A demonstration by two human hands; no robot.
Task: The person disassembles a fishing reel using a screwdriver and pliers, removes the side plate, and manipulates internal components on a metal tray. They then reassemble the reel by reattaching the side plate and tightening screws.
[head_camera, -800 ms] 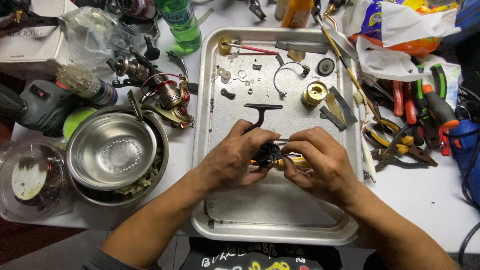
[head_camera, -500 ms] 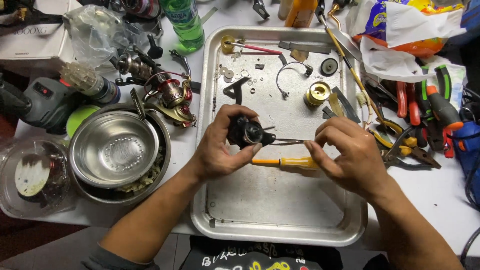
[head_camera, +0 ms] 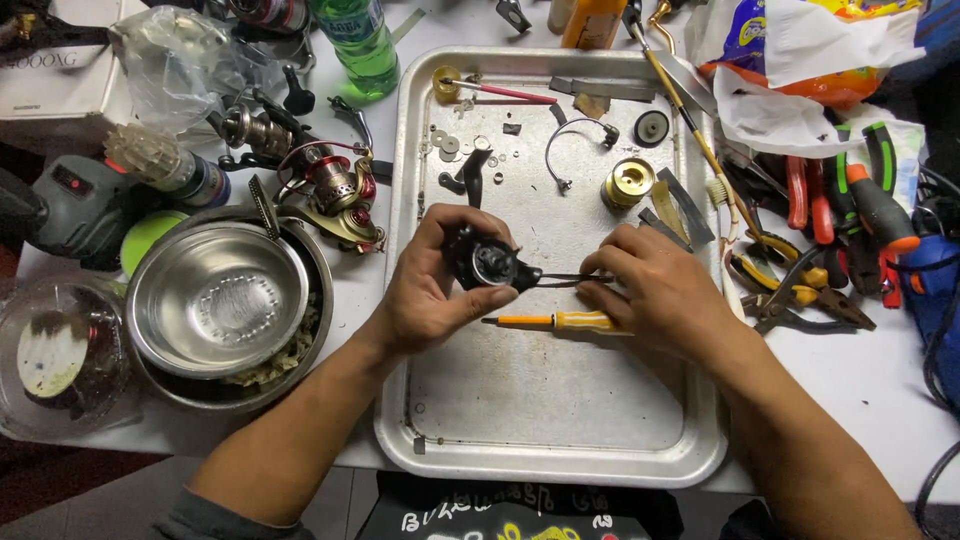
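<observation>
Over metal tray (head_camera: 540, 440), left hand (head_camera: 430, 290) fingers clasp black reel body (head_camera: 487, 262); right hand (head_camera: 655, 290) pinches its shaft (head_camera: 565, 279).

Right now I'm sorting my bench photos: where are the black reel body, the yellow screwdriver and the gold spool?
Black reel body (head_camera: 487, 262), head view, on its round front face.
Yellow screwdriver (head_camera: 580, 321), head view, on its handle.
Gold spool (head_camera: 628, 182), head view, on its top rim.

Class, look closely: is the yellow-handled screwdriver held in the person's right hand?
No, the yellow-handled screwdriver lies on the metal tray.
</observation>
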